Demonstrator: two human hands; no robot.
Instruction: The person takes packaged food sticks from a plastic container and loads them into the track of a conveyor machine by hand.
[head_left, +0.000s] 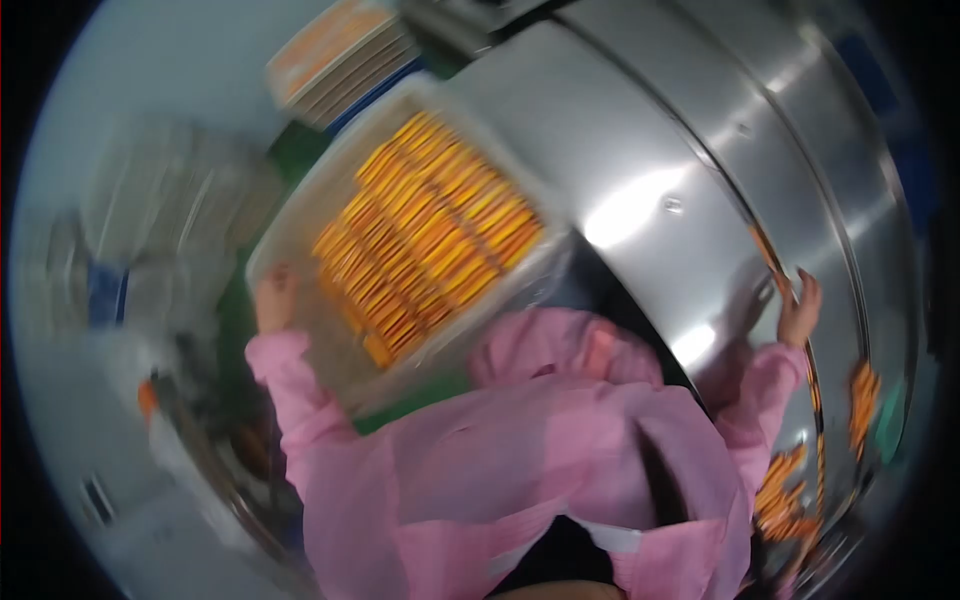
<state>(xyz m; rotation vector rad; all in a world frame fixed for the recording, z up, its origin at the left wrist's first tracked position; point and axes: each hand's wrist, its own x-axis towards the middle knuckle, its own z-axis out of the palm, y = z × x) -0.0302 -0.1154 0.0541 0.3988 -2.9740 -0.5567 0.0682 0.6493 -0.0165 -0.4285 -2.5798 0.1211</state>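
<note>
A translucent white tub [300, 210] holds rows of orange and yellow sticks [430, 230], packed side by side. My left hand [276, 297] is inside the tub near its left wall, beside the sticks; its fingers are blurred. Over on the right, my right hand [798, 308] is at a long rail on the steel table [640, 150], with its fingers apart. A thin orange strip [762, 245] lies along the rail close to these fingers. Whether the hand touches it is too blurred to tell.
Stacked trays with orange contents [345, 60] stand behind the tub. Loose orange sticks [782, 495] lie at the lower right, with more sticks [863, 405] and a green object [889, 422] further right. Part of another person's hand or sleeve [788, 578] shows at the bottom right.
</note>
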